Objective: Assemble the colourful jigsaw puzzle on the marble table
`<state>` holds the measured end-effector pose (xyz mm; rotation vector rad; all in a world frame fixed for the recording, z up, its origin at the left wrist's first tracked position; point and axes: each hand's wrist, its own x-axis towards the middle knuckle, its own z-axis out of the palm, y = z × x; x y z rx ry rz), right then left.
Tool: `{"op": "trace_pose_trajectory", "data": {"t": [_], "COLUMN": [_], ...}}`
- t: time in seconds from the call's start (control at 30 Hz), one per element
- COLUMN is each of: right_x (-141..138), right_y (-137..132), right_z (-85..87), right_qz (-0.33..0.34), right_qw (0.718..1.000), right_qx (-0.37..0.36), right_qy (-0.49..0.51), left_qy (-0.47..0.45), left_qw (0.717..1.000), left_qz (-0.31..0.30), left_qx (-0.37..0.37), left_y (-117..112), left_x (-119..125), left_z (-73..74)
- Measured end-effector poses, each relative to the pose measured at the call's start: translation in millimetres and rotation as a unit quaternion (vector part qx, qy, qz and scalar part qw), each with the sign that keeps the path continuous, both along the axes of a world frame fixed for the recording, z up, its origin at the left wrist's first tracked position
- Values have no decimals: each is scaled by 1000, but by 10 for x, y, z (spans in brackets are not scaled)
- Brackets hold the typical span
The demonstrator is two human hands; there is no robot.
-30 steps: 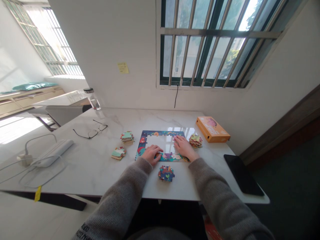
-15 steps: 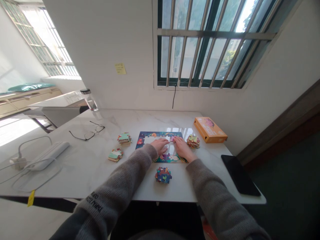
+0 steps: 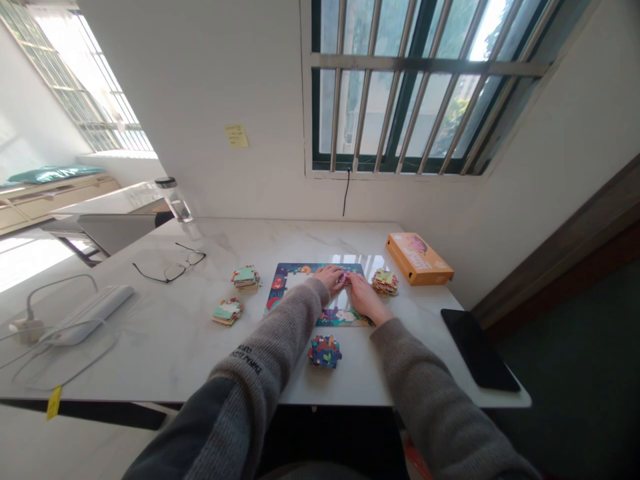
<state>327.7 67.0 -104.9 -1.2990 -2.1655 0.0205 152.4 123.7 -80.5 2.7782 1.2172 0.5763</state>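
The left hand (image 3: 331, 279) and right hand (image 3: 364, 296) meet in a narrow grip at a small, light, stiff cardboard jigsaw piece (image 3: 344, 276) over the top of the puzzle board (image 3: 300, 269), best pinched by its edges, though I can't tell which hand has it.

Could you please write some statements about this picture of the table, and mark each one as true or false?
1. The left hand and the right hand are both over the jigsaw frame. True.
2. The orange box lies to the left of the frame. False: it lies to the right.
3. The glasses lie on the frame. False: the black-rimmed glasses lie on the marble table, left of the frame.
4. Four piles of puzzle pieces lie around the frame. True.
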Motion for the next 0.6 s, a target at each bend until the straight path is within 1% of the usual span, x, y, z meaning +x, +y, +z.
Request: {"op": "trace_pose_trajectory", "data": {"t": [0.17, 0.4, 0.6], "right_x": [-3, 27, 26], "right_y": [-1, -69, -85], "right_z": [2, -19, -38], "right_qz": [-1, -11, -6], "right_qw": [1000, 1000, 1000], "right_qx": [4, 8, 8], "right_qy": [10, 22, 6], "left_qy": [-18, -10, 9], "left_qw": [999, 998, 997], "left_qz": [29, 59, 64], "left_qx": [-25, -34, -38], "left_y": [28, 8, -42], "left_x": [47, 58, 78], "left_z": [-47, -42, -10]}}
